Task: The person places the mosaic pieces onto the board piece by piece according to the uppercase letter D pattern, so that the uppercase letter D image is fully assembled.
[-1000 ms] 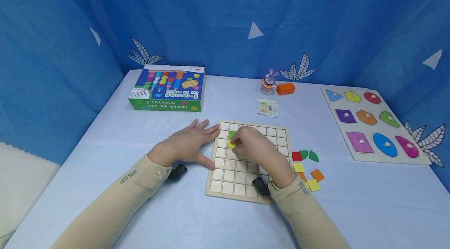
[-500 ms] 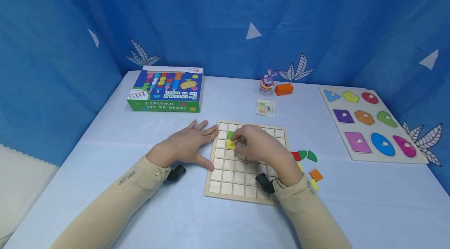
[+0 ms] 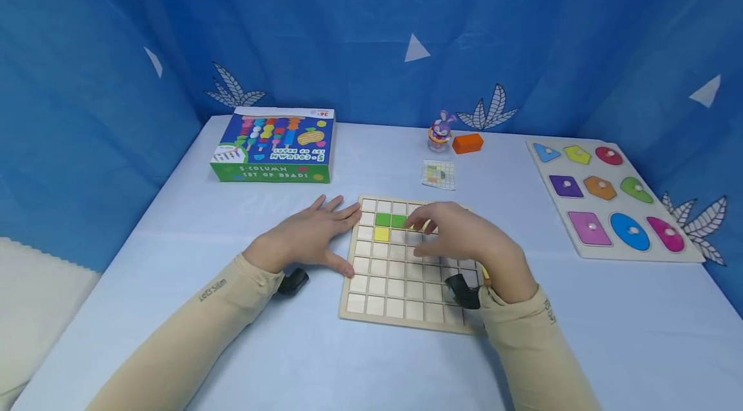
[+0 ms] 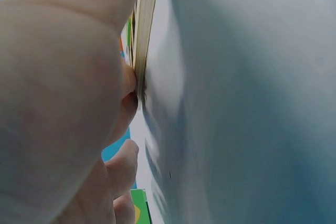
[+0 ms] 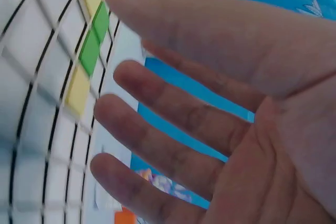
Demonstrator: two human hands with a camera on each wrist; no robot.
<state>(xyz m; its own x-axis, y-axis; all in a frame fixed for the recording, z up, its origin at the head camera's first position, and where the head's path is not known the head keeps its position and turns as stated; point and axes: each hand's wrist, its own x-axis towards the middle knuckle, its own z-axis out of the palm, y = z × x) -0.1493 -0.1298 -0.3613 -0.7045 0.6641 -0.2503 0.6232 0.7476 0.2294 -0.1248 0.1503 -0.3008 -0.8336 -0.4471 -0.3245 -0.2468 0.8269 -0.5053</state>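
A wooden grid board (image 3: pixel 395 320) lies on the table. Two green square tiles (image 3: pixel 383 220) sit side by side in its cells, with a yellow tile (image 3: pixel 381 234) just below the left one. The right wrist view shows another yellow tile (image 5: pixel 77 92) beyond the greens, hidden by fingers in the head view. My right hand (image 3: pixel 464 237) hovers over the board's right half, fingers apart and loosely bent, nothing between them. Flat on the table, my left hand (image 3: pixel 304 237) spreads its fingers, with fingertips and thumb at the board's left edge.
Behind the board lies a small pattern card (image 3: pixel 438 175), near a rabbit figure (image 3: pixel 440 132) and an orange block (image 3: pixel 467 143). A bead set box (image 3: pixel 273 146) stands back left, a knobbed shape puzzle (image 3: pixel 615 204) at right. My right forearm mostly hides loose tiles beside the board.
My right hand has moved right, away from the yellow tile, uncovering the second green one. It now covers the loose tiles at the board's right. The left hand stays put.
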